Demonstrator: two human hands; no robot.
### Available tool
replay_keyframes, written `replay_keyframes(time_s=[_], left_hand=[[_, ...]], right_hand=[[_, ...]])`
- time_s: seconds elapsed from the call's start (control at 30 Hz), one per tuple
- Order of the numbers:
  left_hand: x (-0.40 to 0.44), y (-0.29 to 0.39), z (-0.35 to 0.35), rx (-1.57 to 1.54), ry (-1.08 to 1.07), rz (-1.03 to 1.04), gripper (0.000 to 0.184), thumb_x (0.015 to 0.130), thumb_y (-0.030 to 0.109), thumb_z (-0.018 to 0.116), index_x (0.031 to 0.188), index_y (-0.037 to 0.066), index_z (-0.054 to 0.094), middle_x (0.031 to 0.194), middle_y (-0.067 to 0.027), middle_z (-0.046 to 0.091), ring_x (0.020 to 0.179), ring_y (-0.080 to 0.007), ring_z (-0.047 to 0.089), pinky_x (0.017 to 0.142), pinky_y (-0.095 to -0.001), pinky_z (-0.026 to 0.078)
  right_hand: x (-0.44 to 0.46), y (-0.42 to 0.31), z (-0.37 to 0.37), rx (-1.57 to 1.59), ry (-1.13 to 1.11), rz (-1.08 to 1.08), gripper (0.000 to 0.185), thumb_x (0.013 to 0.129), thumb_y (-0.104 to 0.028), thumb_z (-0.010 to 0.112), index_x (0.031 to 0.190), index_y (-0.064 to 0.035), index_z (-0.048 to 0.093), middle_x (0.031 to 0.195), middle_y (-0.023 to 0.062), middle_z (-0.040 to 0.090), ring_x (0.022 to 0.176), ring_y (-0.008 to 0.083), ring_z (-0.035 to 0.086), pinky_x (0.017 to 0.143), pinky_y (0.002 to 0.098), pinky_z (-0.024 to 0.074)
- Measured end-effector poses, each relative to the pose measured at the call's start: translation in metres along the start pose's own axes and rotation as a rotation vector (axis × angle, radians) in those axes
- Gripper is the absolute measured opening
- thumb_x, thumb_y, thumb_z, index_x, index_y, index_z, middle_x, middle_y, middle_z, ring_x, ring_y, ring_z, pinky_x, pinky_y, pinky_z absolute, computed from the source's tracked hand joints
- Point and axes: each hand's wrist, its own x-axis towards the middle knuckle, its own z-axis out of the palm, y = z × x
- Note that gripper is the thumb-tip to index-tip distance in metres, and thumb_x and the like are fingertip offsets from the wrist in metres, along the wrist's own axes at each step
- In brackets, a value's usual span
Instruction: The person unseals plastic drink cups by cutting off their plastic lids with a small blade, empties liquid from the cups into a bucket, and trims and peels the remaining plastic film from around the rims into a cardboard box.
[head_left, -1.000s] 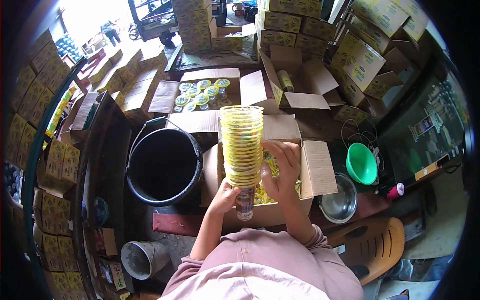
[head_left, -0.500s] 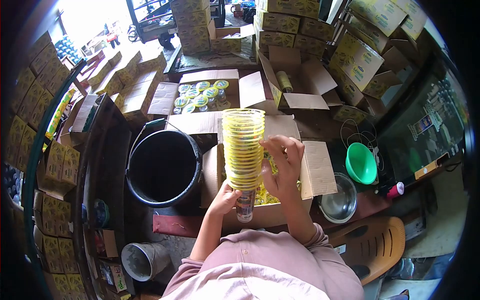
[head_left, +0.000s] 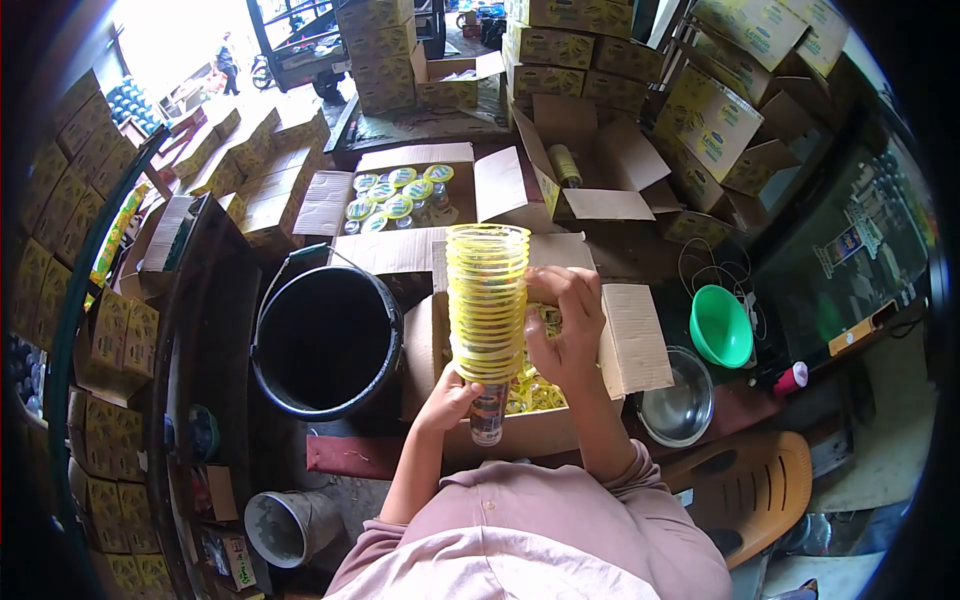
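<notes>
A tall stack of nested clear plastic cups point(head_left: 488, 305) with yellow rims stands nearly upright in front of me. My left hand point(head_left: 449, 402) is wrapped round its lower part; the bottom cup, with a dark print, sticks out beneath. Beside the stack's right side is my right hand point(head_left: 570, 330), its fingers bent and its thumb apart, fingertips at the upper rims. Whether they touch the rims I cannot tell. Behind and under the stack, an open carton point(head_left: 635, 345) holds many small yellow-and-clear pieces point(head_left: 535, 392), partly hidden by my hands and the cups.
To the left sits a large black bucket point(head_left: 262, 345). A carton point(head_left: 415, 153) of yellow-lidded cups and another open carton point(head_left: 612, 203) lie beyond. At right are a green bowl point(head_left: 720, 325), a metal bowl point(head_left: 676, 400) and an orange chair point(head_left: 745, 490). Stacked cartons surround the workplace.
My right fingers have shifted slightly up along the stack's side, and a gap shows between some upper rims. My left hand keeps its hold. A person appears in the far background.
</notes>
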Motion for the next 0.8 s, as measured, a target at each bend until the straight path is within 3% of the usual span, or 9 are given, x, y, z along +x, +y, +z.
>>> replay_keyframes(time_s=[0.27, 0.8], left_hand=[[0.002, -0.003, -0.004, 0.014, -0.025, 0.003, 0.064, 0.074, 0.041, 0.068, 0.118, 0.001, 0.043, 0.105, -0.0070, 0.057, 0.094, -0.0144, 0.054, 0.082, -0.0307, 0.044], [0.001, -0.015, -0.016, 0.115, 0.017, 0.006, 0.055, 0.076, 0.025, 0.068, 0.118, 0.001, 0.043, 0.111, -0.0057, 0.053, 0.101, -0.0138, 0.049, 0.089, -0.0308, 0.039]], right_hand=[[0.001, 0.001, 0.002, -0.041, -0.006, 0.038, 0.040, 0.066, -0.011, 0.053, 0.105, -0.0023, 0.058, 0.088, 0.0124, 0.058, 0.079, 0.0268, 0.049, 0.075, 0.0369, 0.0387], [0.001, 0.005, 0.000, -0.074, -0.025, 0.038, 0.035, 0.066, -0.008, 0.050, 0.099, -0.0035, 0.060, 0.087, 0.0088, 0.059, 0.078, 0.0248, 0.047, 0.074, 0.0346, 0.0380]])
